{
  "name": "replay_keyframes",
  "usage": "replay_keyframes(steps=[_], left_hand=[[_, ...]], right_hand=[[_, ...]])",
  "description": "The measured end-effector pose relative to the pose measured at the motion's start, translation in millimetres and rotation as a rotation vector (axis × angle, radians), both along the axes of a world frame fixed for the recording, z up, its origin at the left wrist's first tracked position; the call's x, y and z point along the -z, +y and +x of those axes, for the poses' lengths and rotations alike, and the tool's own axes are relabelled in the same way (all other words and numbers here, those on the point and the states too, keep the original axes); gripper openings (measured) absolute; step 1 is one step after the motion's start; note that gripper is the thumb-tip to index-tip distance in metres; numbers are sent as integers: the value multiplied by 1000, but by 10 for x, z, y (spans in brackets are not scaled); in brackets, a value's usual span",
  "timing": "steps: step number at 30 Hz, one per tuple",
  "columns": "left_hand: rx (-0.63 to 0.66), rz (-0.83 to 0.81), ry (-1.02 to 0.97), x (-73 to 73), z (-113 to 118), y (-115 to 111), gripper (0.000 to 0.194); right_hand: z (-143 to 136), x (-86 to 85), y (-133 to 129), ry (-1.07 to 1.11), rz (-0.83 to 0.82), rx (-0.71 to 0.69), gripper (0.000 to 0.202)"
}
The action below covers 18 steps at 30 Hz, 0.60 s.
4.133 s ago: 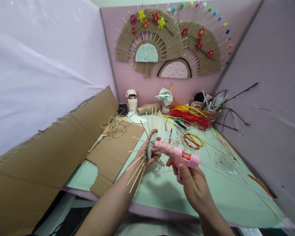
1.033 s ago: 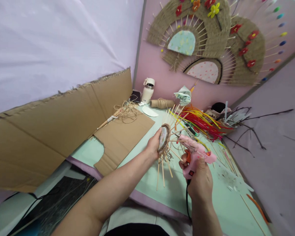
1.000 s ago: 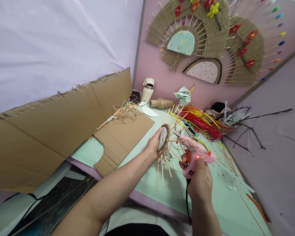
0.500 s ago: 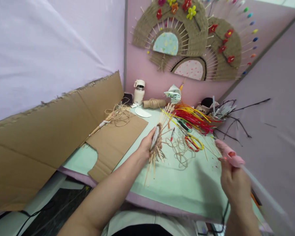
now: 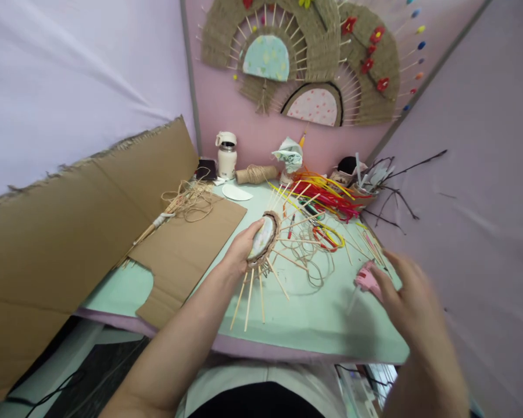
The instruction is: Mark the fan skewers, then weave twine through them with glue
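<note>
My left hand [image 5: 240, 248] is closed on the edge of a small half-round woven fan piece [image 5: 264, 237] with a pale patterned centre and a brown twine rim. Thin wooden sticks [image 5: 297, 241] fan out from that rim over the table. To the right, a pink glue gun [image 5: 366, 277] rests on the tabletop, a clear glue stick showing beside it. My right hand [image 5: 414, 302] is just beside and above the gun, thumb and fingers apart, a little blurred. Part of the gun is hidden behind the thumb.
Loose twine [image 5: 311, 264], scissors [image 5: 329, 239] and a red pen [image 5: 292, 226] lie beyond the fan piece. Red and yellow strips [image 5: 326, 194] are heaped behind. Cardboard [image 5: 192, 244] covers the left side. A bottle [image 5: 227, 157] and a twine roll [image 5: 256, 174] stand at the back.
My right hand has lowered the glue gun to the table and its fingers have opened. The fan piece has turned in my left hand, so its patterned face and spread sticks show. The view has shifted.
</note>
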<state>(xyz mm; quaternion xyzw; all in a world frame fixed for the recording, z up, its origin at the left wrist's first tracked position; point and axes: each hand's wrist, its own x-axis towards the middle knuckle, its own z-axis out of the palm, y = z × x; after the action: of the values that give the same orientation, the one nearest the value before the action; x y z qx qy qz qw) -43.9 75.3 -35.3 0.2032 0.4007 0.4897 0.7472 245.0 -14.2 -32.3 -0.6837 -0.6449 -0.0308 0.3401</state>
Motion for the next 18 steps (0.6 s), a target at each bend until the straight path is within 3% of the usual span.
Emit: replay_keyframes(steps=[1, 3, 5, 7, 10, 14, 18], left_hand=[[7, 9, 5, -2, 6, -7, 23], [7, 15, 12, -4, 10, -12, 22], [-1, 7, 16, -7, 2, -5, 21], [-6, 1, 17, -15, -15, 5, 22], [-14, 11, 5, -36, -41, 10, 21], [-29, 52, 29, -43, -43, -1, 18], [-57, 105, 120, -11, -32, 5, 24]], right_hand=[[-198, -76, 13, 122, 21, -100, 48], [-572, -133, 92, 324, -144, -407, 46], [-831, -82, 218, 485, -365, -685, 50], [-930, 7, 346, 663, -541, -806, 38], [-858, 64, 481, 810, -562, -704, 19], [-732, -51, 546, 945, -416, -599, 21], [-790, -187, 530, 981, -291, -557, 22]])
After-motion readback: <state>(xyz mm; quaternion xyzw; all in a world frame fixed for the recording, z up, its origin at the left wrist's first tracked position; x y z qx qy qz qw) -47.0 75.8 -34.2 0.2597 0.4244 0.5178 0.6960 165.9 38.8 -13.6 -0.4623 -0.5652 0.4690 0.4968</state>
